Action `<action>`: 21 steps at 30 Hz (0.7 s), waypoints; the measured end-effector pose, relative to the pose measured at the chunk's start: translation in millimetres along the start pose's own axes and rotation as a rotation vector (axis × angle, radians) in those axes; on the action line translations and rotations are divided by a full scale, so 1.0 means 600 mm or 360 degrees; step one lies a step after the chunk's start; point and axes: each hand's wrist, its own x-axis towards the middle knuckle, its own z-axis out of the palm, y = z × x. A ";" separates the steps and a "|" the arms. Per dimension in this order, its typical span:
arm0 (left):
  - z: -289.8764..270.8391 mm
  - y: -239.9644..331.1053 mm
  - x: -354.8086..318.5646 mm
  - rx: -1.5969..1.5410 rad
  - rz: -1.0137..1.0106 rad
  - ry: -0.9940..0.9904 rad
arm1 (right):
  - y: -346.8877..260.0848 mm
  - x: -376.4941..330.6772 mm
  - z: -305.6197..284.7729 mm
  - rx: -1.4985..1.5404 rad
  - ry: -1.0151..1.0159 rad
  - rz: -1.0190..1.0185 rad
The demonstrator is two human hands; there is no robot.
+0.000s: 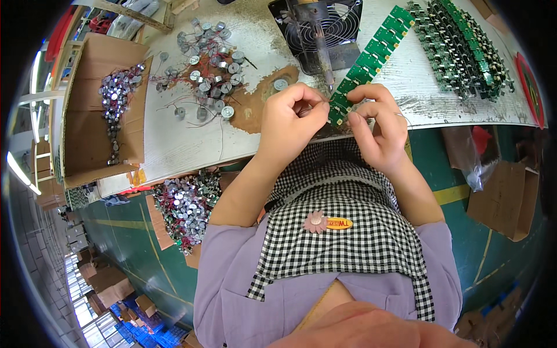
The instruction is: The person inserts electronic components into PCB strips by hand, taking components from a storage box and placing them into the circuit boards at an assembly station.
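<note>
While left hand [295, 116] pinches closed, contents unclear, and right hand [380, 124] grasps board strip [376, 55], upper right, we judge it light, stiff, brittle; hold by edges

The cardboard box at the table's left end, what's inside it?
A heap of small, shiny round parts lies inside the cardboard box. Whatever lies under the top pieces is covered and can't be seen.

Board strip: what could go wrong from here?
Burn: the left hand is close to the soldering iron's tip; if that's hot, a slip could hurt.
Drop: the strip's near end lies by the table's front edge; a nudge might push it over.
Snag: wired parts lie jumbled, so lifting one could drag others.
</note>
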 end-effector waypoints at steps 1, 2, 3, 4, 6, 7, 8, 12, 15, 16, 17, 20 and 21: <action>0.000 0.001 0.001 0.0010 -0.0006 -0.0010 | 0.000 0.000 0.001 0.0001 -0.0002 0.0001; 0.001 -0.001 0.002 0.0010 -0.0007 -0.0008 | -0.001 -0.001 0.002 0.0008 0.0002 0.0032; 0.001 -0.003 0.003 0.0004 0.0002 0.0002 | -0.001 -0.001 0.003 0.0015 0.0006 0.0063; 0.002 -0.005 0.005 -0.0003 0.0011 0.0009 | 0.000 0.001 0.004 0.0014 0.0006 0.0065; 0.002 0.000 0.012 -0.0019 -0.0004 0.0031 | 0.003 0.008 0.007 -0.0073 0.0030 0.0007; 0.002 0.002 0.014 -0.0033 -0.0019 0.0055 | 0.003 0.011 0.007 -0.0071 0.0029 0.0008; 0.002 0.003 0.012 -0.0032 -0.0020 0.0057 | 0.003 0.015 0.006 -0.0090 0.0024 -0.0018; 0.006 0.003 0.004 -0.0001 -0.0026 0.0077 | 0.002 0.005 0.006 -0.0142 0.0000 -0.0065; 0.008 0.006 -0.003 0.0047 -0.0053 0.0053 | -0.002 -0.009 0.006 -0.0084 0.0010 0.0021; 0.007 0.005 -0.005 0.0043 -0.0057 0.0047 | -0.003 -0.011 0.007 -0.0059 0.0017 0.0053; 0.007 0.005 -0.005 0.0045 -0.0058 0.0050 | -0.003 -0.011 0.009 -0.0057 0.0016 0.0053; 0.008 0.005 0.003 0.0055 -0.0011 0.0069 | 0.001 -0.005 0.012 -0.0022 0.0058 0.0133; 0.008 0.005 0.009 0.0035 0.0001 0.0086 | 0.003 0.002 0.010 -0.0052 0.0058 0.0089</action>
